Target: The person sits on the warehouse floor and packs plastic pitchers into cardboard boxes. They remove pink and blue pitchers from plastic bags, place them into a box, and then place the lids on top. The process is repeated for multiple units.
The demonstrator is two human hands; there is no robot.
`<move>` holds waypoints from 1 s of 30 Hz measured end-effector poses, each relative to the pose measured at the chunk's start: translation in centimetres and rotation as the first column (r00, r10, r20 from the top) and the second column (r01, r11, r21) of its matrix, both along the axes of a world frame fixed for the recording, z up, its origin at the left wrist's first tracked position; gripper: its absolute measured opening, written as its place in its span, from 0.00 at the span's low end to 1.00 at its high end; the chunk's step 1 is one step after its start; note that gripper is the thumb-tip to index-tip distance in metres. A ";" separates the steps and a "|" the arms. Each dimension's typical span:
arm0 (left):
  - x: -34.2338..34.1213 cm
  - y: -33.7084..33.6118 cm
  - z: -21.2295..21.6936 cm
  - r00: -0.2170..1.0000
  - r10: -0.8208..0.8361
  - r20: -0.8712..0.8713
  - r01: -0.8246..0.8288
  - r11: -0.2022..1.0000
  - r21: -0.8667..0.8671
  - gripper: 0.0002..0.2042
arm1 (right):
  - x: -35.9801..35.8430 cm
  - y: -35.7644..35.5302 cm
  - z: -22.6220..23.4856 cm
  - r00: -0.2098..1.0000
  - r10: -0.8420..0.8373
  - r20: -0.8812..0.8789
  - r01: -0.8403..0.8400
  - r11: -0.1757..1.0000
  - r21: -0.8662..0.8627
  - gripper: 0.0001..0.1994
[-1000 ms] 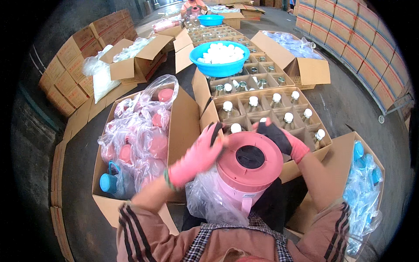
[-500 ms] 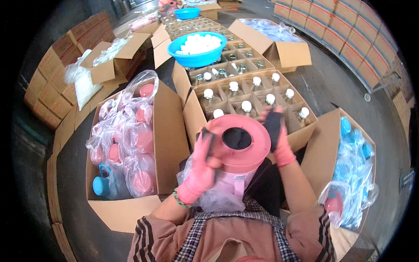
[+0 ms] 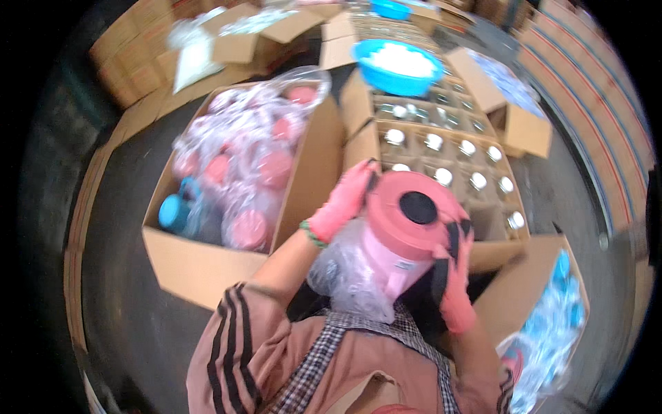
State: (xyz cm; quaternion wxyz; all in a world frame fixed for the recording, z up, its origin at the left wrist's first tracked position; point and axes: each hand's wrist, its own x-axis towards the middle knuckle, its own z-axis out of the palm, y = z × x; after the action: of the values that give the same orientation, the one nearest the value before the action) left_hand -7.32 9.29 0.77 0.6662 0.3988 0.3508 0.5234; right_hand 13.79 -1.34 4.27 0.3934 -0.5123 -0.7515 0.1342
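A pink jug stands upright, slightly tilted, before my body, its handle toward me. A wide darker-pink lid with a black disc in its middle covers the top. Bunched clear plastic bag wraps the jug's lower left side. My left hand, in a pink glove with black palm, presses its fingers against the lid's left edge. Curled around the lid's right edge is my right hand, gloved alike. The jug's base is hidden by the plastic.
At left, a carton holds bagged pink jugs and a blue one. Ahead, a divided carton contains white-capped glass bottles, with a blue basin of white caps behind. Another carton at right holds blue bagged jugs.
The view has swung left, so the scene sits farther right. My hands, blurred beside the lid before, now close in on its two sides.
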 end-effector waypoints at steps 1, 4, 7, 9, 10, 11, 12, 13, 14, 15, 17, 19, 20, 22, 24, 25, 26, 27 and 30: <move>1.5 -0.5 0.5 0.939 0.163 -0.304 -0.087 0.964 0.250 0.16 | 3.5 2.5 -5.1 0.831 -0.101 -0.547 0.040 0.992 -0.122 0.18; 4.8 -6.3 2.2 0.760 0.554 -0.338 -0.139 0.648 0.749 0.19 | 7.5 7.4 -3.7 0.418 -0.022 -0.908 -0.360 0.914 -0.188 0.18; 2.5 -6.4 6.7 0.641 0.451 -0.621 0.142 0.725 0.674 0.19 | 5.5 8.4 -4.3 0.677 -0.028 -0.735 -0.197 0.956 -0.218 0.18; 1.2 -3.6 3.6 0.907 0.150 -0.392 0.150 0.757 0.636 0.18 | 3.5 5.3 -2.7 0.784 -0.001 -0.620 -0.166 0.963 -0.211 0.18; 0.8 -2.1 2.3 0.968 -0.102 -0.228 0.208 0.834 0.512 0.20 | 3.0 3.7 -1.7 0.830 0.005 -0.558 -0.147 0.966 -0.211 0.18; 1.3 -1.1 1.4 0.965 -0.264 -0.007 0.244 0.881 0.406 0.22 | 2.7 2.9 -0.7 0.870 0.006 -0.493 -0.123 0.971 -0.207 0.18; 1.6 -0.6 0.1 0.891 -0.377 0.254 0.327 0.919 0.219 0.24 | 3.4 2.8 0.9 0.924 0.019 -0.381 -0.139 0.947 -0.290 0.21; 1.9 -0.1 -2.8 0.765 -0.411 0.496 0.416 0.903 0.107 0.22 | 1.7 2.3 2.9 0.972 -0.116 -0.205 0.075 0.978 -0.197 0.19; 2.8 0.7 -7.0 0.582 -0.392 0.713 0.527 0.849 0.036 0.20 | 1.6 2.5 4.3 0.991 -0.056 0.121 0.066 0.995 -0.079 0.17; 3.7 1.5 -10.6 0.367 -0.315 0.875 0.642 0.766 0.006 0.18 | 1.7 2.9 5.6 0.900 -0.034 0.434 0.019 0.999 0.038 0.16; 5.3 1.7 -11.8 0.236 -0.219 0.947 0.754 0.656 -0.036 0.16 | 1.0 3.3 7.9 0.887 0.277 0.369 -0.162 0.936 -0.313 0.13; 4.0 -0.5 -9.2 0.422 -0.290 0.859 0.710 0.694 -0.115 0.17 | -0.2 4.0 9.1 0.839 0.405 0.362 -0.187 0.841 -0.507 0.11; 3.4 -1.0 -8.5 0.551 -0.355 0.755 0.617 0.782 -0.082 0.16 | -1.3 4.6 9.4 0.801 0.421 0.425 -0.150 0.830 -0.537 0.10; 3.2 -0.8 -9.1 0.582 -0.394 0.711 0.603 0.796 -0.052 0.15 | -2.0 5.2 9.4 0.789 0.414 0.454 -0.088 0.807 -0.584 0.09; 3.1 -0.6 -9.0 0.753 -0.409 0.516 0.527 0.844 -0.100 0.13 | -1.8 5.7 9.8 0.772 0.464 0.436 -0.156 0.801 -0.577 0.08; 2.9 -0.5 -9.0 0.670 -0.385 0.635 0.570 0.814 -0.108 0.12 | -1.5 6.0 10.1 0.762 0.488 0.426 -0.189 0.797 -0.574 0.08; 2.7 -0.8 -8.6 0.574 -0.341 0.744 0.612 0.783 -0.113 0.11 | -0.8 6.4 10.5 0.466 0.627 0.624 -0.458 0.775 -0.436 0.08; 2.4 -1.3 -8.3 0.469 -0.277 0.839 0.652 0.750 -0.116 0.11 | -0.8 6.7 10.6 0.308 0.666 0.679 -0.596 0.692 -0.408 0.08; 1.7 -1.2 -9.6 0.647 -0.397 0.650 0.570 0.819 -0.066 0.12 | -0.8 8.2 10.1 -0.070 0.644 0.761 -0.791 0.429 -0.436 0.08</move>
State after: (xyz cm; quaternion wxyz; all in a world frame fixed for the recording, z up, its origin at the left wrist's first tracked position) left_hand -5.66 8.09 -8.82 0.9054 0.1948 0.0628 0.3720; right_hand 12.96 6.84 14.33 -0.1463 0.0115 -0.9891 -0.0140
